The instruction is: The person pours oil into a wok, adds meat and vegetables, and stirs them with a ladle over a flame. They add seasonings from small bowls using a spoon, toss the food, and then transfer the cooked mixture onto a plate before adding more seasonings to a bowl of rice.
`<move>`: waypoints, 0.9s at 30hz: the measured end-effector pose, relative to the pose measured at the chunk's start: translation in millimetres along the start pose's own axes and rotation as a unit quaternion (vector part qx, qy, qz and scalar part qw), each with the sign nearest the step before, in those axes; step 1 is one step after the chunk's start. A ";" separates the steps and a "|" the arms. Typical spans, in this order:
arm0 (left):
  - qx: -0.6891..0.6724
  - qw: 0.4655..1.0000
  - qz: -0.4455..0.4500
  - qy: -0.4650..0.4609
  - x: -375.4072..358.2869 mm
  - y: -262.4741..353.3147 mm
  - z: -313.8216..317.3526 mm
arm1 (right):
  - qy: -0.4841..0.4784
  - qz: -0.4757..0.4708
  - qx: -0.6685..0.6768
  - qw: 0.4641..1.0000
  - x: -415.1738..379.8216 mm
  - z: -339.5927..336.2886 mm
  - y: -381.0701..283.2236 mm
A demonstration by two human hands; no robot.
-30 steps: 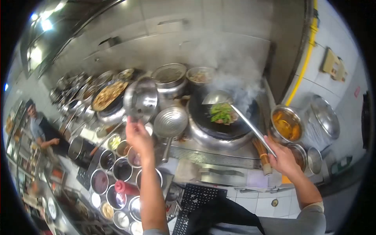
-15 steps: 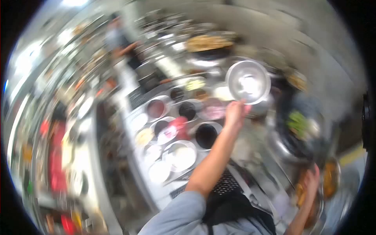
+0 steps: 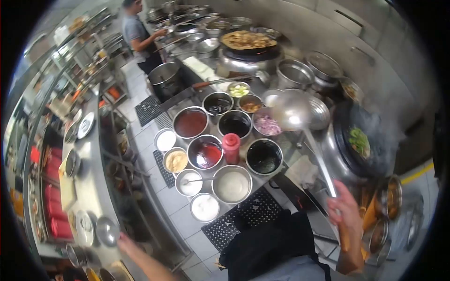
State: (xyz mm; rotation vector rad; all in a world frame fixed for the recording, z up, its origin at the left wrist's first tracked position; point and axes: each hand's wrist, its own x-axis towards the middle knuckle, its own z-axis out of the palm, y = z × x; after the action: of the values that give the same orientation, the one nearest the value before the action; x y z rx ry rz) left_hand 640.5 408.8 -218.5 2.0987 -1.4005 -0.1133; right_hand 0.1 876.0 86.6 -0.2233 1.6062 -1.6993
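Observation:
My right hand (image 3: pixel 346 206) is closed round the handle of a long ladle (image 3: pixel 323 164). The ladle's blurred bowl end hangs over the containers near chopped red onion (image 3: pixel 268 125). Far to the left, my left hand (image 3: pixel 123 243) grips the rim of a small metal bowl (image 3: pixel 108 231), at the edge of the side counter. To the right of the ladle, a smoking wok (image 3: pixel 340 140) holds green leaves (image 3: pixel 359 143).
Several sauce and seasoning pots stand ahead, among them a red sauce pot (image 3: pixel 191 122), with a red squeeze bottle (image 3: pixel 231 149) between them. A wok of brown food (image 3: pixel 248 40) sits farther back. A co-worker (image 3: pixel 137 33) stands at the far left. Steel counter (image 3: pixel 93 173) runs along the left.
My left hand has carried the metal bowl from beside the wok across to the left counter. My right hand now holds the ladle, out over the pots. The view has steadied.

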 end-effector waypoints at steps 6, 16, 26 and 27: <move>-0.639 0.703 -0.303 0.069 -53.5 180.2 -65.4 | -0.079 0.017 -0.167 0.983 70.4 88.5 28.2; -0.609 0.771 -0.124 -0.137 -117.6 288.2 -91.0 | -0.047 -0.023 -0.378 0.924 123.5 130.2 50.2; -0.625 0.752 -0.110 -0.180 -122.2 316.5 -89.3 | -0.124 0.072 0.070 0.987 116.7 108.2 29.6; -0.630 0.747 -0.103 -0.186 -123.6 321.6 -88.4 | -0.128 0.086 0.148 0.977 111.3 102.4 27.0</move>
State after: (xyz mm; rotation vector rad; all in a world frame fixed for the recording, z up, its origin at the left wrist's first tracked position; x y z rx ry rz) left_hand 359.8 471.0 -9.0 1.0254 -0.7865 -1.2474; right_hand -3.5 729.6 40.3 -0.1421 1.1367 -1.6744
